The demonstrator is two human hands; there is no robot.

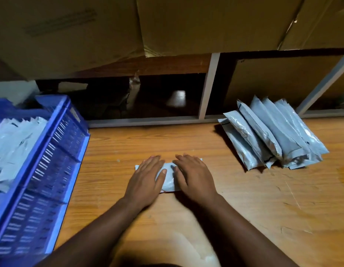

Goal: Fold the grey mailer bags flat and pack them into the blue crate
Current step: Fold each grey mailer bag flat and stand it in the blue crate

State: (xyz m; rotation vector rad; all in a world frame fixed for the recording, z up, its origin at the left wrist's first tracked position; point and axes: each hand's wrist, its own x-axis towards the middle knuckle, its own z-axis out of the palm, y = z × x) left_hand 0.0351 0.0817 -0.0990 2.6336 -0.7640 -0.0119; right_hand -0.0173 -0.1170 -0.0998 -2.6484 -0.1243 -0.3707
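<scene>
Head view: my left hand (146, 176) and right hand (192, 176) press flat on the mailer bag (168, 180), frame centre; blue crate (57, 151) lies left, nearer my left.

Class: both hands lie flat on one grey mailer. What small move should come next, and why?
Probably lift the mailer bag left into the blue crate: left hand and right hand already press it flat, and the crate holds others.
</scene>
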